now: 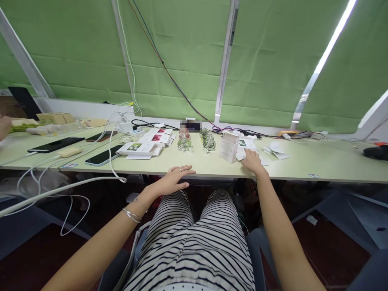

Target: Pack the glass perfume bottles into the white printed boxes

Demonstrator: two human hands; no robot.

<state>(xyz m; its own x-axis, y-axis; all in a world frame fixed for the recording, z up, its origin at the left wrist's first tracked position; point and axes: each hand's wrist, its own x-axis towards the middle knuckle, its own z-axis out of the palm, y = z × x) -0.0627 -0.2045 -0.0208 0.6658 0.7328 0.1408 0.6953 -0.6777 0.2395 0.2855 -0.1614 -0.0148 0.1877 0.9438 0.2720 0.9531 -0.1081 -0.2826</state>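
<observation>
A person sits at the counter (318, 161), in striped trousers (190, 246) that fill the lower centre of the frame. The left hand (177, 176), fitted with a ring and with bracelets (132, 215) at the wrist, is positioned at the counter's front edge, just left of centre; its fingers are extended, palm down, holding nothing. At left, a thick white cable (91, 180) crosses in front of the counter edge.

The right hand (252, 161) is positioned right of centre, fingers over white paper pieces and next to a flat white carton (249, 144); from here I cannot tell whether it grips any of these. An upright white box (229, 148) stands just left of it, printed side forward. Loose white papers (275, 150) lie to its right.

Left of centre, a pile of flat white cartons (141, 148) lies beside a phone (103, 155). A black phone (60, 144) lies further left. Two rows of clear, rounded items (208, 142) stand mid-frame, between the pile and the upright box.

At the far left edge, a co-worker's hand (3, 126) is partly visible. Behind the counter, green coverings (273, 60) span the frame, crossed by thin wires (163, 63).
</observation>
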